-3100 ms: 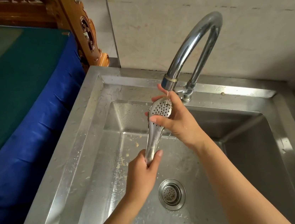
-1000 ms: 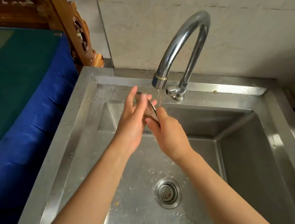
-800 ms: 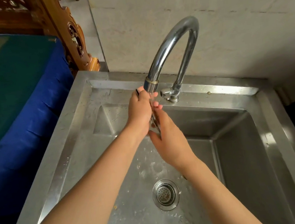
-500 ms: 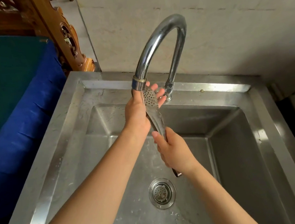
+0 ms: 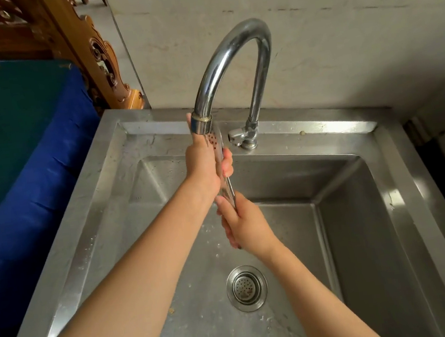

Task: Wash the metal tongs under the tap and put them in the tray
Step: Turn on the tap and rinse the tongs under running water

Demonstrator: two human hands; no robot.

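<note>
The metal tongs (image 5: 216, 144) stand nearly upright over the steel sink (image 5: 344, 237), their perforated head right under the spout of the curved chrome tap (image 5: 229, 52). My left hand (image 5: 204, 167) is wrapped around the upper part of the tongs, fingers curled over the head. My right hand (image 5: 246, 225) grips the handle end lower down. Most of the tongs is hidden by both hands. No tray is in view.
The round drain strainer (image 5: 246, 288) sits in the wet sink floor near me. A blue and green covered surface (image 5: 17, 154) lies to the left of the sink, with carved wooden furniture (image 5: 95, 58) behind it. A plastered wall rises behind the tap.
My hands swapped roles since three seconds ago: the left went from the handle to the head, the right from the head to the handle. In the last half second my left fingers closed over the head.
</note>
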